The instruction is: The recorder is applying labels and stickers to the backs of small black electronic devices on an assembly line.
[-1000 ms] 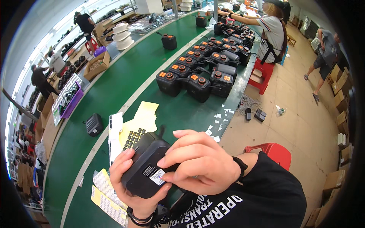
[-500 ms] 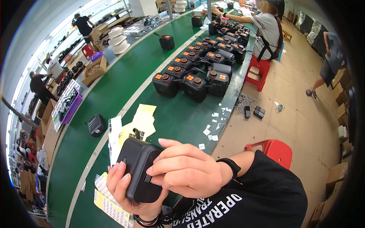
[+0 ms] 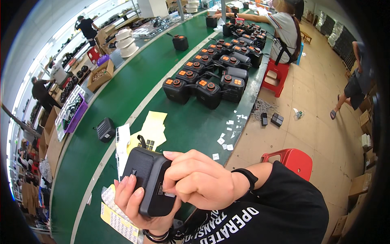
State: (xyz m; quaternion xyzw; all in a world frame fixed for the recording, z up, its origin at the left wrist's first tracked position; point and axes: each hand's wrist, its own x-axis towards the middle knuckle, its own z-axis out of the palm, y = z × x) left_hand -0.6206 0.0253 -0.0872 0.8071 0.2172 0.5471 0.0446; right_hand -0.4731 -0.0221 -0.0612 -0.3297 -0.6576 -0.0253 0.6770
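Note:
My left hand (image 3: 136, 203) is wrapped round a black portable speaker (image 3: 141, 168), fingers on its mesh face, holding it tilted above the green table. A short strap loop stands up from its far end. Against the speaker's side, my right hand (image 3: 203, 179) is closed, with thumb and forefinger pinched at the edge of a small printed label (image 3: 161, 189). Whatever lies between those fingertips is hidden. Beyond the speaker are yellow sticker sheets (image 3: 153, 126) and a white strip sheet (image 3: 122, 144). Another sticker sheet (image 3: 118, 223) lies beside my left wrist.
Rows of black speakers with orange buttons (image 3: 209, 87) stand farther along the table. Single speakers sit on the green belt (image 3: 106, 130). Paper scraps (image 3: 221, 141) dot the right edge. A red stool (image 3: 290, 162) is at my right. A co-worker (image 3: 284, 36) sits at the far end.
My right fingers have curled tighter at the label. The loose speakers on the belt have shifted slightly away. The co-worker's hand has come down near a far speaker, and a walking person has moved right.

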